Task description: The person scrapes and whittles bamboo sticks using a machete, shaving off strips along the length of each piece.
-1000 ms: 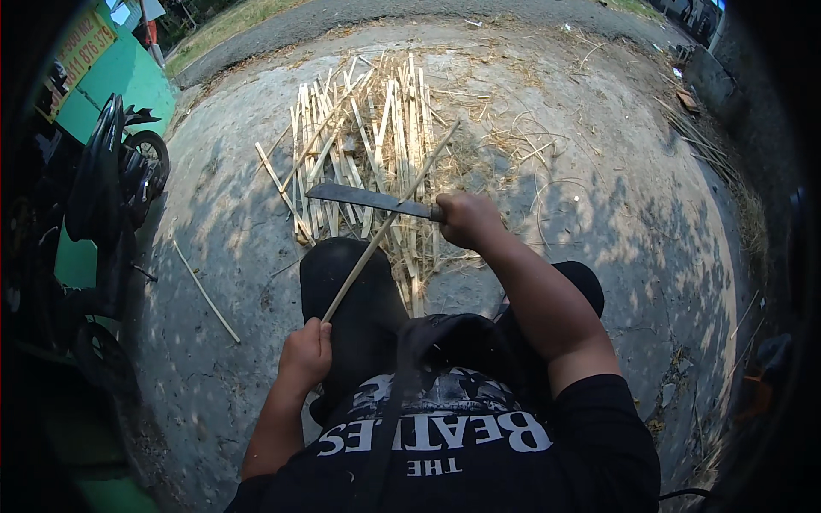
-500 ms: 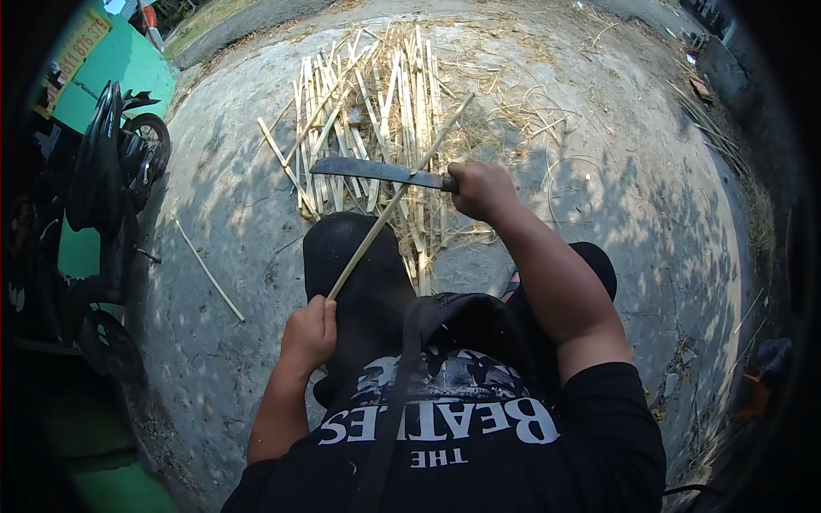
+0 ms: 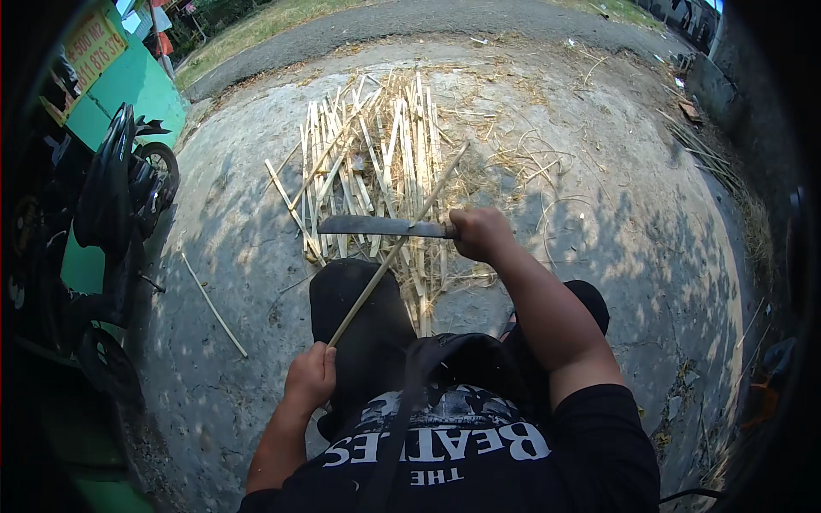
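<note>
Above the pile of split bamboo strips [image 3: 376, 184], the right hand [image 3: 481, 232] gripped a long-bladed knife [image 3: 385, 227], fingers closed on its handle. Blade lay across a bamboo stick [image 3: 393, 250], which the left hand [image 3: 312, 376] clasped at its near end.

We see a long pale bamboo strip [image 3: 395, 248] slanting from lower left up to upper right, its low end gripped. Across it lies a dark, flat machete blade [image 3: 376, 226], nearly level, edge touching the strip near its middle, above the split-bamboo pile.
</note>
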{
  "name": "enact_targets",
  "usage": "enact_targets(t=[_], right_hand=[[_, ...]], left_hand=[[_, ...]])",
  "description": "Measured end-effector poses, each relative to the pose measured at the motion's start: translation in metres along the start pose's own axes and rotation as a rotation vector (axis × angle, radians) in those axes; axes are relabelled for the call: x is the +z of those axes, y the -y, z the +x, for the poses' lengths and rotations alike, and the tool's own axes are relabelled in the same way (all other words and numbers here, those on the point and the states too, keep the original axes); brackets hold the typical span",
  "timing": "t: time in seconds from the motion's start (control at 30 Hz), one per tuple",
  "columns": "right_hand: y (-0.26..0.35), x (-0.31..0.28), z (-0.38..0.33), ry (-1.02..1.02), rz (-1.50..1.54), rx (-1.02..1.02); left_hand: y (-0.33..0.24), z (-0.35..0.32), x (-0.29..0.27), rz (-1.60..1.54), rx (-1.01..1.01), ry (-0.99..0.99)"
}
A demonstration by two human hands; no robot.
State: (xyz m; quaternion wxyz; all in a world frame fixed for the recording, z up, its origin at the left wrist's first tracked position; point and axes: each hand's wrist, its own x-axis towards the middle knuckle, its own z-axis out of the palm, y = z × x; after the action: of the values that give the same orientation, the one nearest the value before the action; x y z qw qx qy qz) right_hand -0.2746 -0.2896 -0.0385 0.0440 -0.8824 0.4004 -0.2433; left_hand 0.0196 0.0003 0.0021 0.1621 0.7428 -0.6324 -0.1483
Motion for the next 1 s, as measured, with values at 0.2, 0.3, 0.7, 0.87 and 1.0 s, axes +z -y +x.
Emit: enact_targets(t=[0.2,0.3,0.7,0.87,1.0], right_hand=[[0.021,-0.004,-0.012,0.058,-0.016,0.111],[0.038,-0.005,-0.013,0.106,-0.005,-0.078],[-0.021,-0.005,-0.006,0.138,-0.041,0.264],[0.033,-0.011,-0.005,0.137,0.038,0.024],[0.043,0.002,-0.010,0.163,0.010,-0.259]], left_hand=[[-0.002,0.000,-0.001,-0.014,-0.027,0.017],[-0.011,0.004,-0.002,-0.026,-0.024,0.015],[0.003,-0.014,-0.013,-0.033,-0.016,0.007],[0.005,-0.009,-0.003,-0.096,-0.044,0.003],[0.005,-0.007,-0.010,-0.078,-0.018,0.002]])
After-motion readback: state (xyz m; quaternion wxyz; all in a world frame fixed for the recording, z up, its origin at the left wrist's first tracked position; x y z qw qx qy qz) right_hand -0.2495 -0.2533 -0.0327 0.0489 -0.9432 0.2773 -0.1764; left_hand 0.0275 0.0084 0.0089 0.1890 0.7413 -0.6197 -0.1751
